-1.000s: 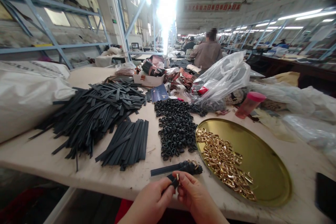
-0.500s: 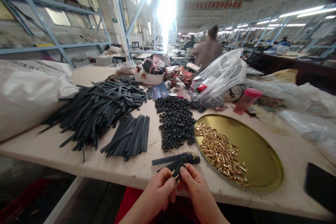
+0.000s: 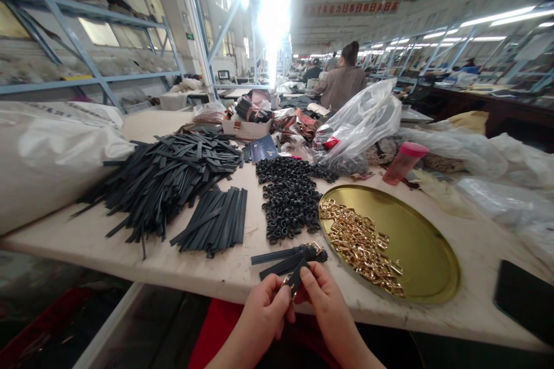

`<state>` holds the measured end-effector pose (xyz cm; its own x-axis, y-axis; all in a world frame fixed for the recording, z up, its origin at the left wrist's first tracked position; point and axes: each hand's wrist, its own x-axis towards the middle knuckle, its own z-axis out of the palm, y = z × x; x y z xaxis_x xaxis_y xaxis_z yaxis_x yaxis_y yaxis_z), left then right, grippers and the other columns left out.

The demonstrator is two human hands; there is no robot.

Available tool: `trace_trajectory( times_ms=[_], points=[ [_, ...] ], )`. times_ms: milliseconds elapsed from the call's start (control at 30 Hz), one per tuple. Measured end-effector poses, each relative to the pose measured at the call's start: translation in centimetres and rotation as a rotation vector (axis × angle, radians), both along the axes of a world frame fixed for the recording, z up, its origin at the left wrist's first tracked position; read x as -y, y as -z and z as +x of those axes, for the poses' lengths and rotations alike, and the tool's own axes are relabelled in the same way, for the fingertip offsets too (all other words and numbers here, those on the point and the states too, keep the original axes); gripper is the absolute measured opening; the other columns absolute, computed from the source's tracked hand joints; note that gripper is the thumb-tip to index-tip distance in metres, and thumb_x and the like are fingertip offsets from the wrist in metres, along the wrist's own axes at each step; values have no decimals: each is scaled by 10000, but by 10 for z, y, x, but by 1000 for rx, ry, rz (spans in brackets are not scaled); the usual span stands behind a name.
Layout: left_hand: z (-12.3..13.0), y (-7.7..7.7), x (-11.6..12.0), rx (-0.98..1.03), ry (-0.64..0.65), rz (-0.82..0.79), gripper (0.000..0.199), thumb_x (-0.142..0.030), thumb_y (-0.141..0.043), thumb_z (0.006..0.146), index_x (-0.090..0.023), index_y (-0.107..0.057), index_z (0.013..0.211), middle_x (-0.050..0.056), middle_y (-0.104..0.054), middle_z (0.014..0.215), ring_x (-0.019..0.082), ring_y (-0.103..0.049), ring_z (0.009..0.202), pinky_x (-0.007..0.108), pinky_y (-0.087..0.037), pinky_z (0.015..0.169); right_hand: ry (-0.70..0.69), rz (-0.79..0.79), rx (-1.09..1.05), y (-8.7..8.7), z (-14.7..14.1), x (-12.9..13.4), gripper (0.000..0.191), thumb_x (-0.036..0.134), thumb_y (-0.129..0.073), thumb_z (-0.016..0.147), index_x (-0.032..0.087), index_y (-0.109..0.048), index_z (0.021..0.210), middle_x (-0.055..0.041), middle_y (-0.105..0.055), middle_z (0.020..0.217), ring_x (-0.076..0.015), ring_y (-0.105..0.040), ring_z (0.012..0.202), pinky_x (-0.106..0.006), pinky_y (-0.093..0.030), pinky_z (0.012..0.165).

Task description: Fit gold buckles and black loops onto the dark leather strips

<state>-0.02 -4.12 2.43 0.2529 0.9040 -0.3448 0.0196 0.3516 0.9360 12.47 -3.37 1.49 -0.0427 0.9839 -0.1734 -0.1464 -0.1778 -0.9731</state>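
My left hand (image 3: 269, 307) and my right hand (image 3: 322, 294) meet at the table's front edge, fingers closed on one black strap (image 3: 298, 277) with a gold buckle at its lower end. The left fingers pinch near the buckle; the right thumb presses the strap's upper part. Just beyond lie a few black straps (image 3: 281, 258) with gold buckles. Farther back is a heap of small black loops (image 3: 289, 202). To the right, gold buckles (image 3: 361, 242) lie on a round gold tray (image 3: 428, 259).
Cut black strips (image 3: 168, 179) are heaped at the left, with a smaller stack (image 3: 216, 222) beside them. A white sack (image 3: 52, 161), a clear plastic bag (image 3: 363, 121), a pink-lidded jar (image 3: 404, 162) and a dark flat object (image 3: 523, 300) surround the work. A person (image 3: 344, 83) sits beyond.
My right hand has shifted slightly up along the strap, and more of the strap stands upright between my hands. The whole view has moved slightly.
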Motion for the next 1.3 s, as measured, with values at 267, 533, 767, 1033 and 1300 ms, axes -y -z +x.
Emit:
trace_trajectory(
  times_ms=[267, 533, 767, 1033, 1300],
  points=[
    [0, 14, 2, -83, -48, 17, 261, -440, -429, 760, -188, -420, 695, -88, -446, 434, 33, -259, 289, 172, -180, 322, -143, -27, -120, 10, -1, 3, 256, 389, -639, 695, 175, -567, 816, 5, -601, 714, -154, -556, 677, -273, -453, 639],
    [-4, 1, 4, -386, 36, 188, 221, -346, -383, 824, -180, -445, 693, -17, -505, 582, 118, -469, 566, 217, -341, 541, -95, 319, 495, 9, 9, 3, 79, 231, -566, 717, 207, -551, 643, -9, -557, 674, -170, -503, 666, -280, -375, 627],
    [-14, 2, -13, -289, 124, 92, 245, -392, -502, 735, -197, -384, 644, -67, -453, 469, 77, -394, 433, 178, -267, 426, -268, -113, -163, 16, 2, -12, 269, 414, -656, 653, 190, -517, 709, 33, -549, 628, -122, -492, 576, -245, -380, 566],
    [-19, 13, -41, -95, 41, 38, 312, -435, -481, 743, -168, -461, 905, -70, -492, 557, 50, -368, 371, 163, -266, 375, -404, 244, 647, -15, 31, -82, 159, 299, -477, 814, 190, -589, 843, -21, -610, 770, -164, -551, 716, -259, -411, 645],
    [-24, 27, -53, -220, -27, 39, 259, -446, -440, 768, -193, -458, 716, -92, -438, 424, 56, -284, 336, 186, -212, 386, -306, 306, 1193, 8, 25, -143, 176, 45, -456, 702, 166, -583, 689, -88, -617, 770, -221, -586, 761, -319, -392, 690]
  ],
)
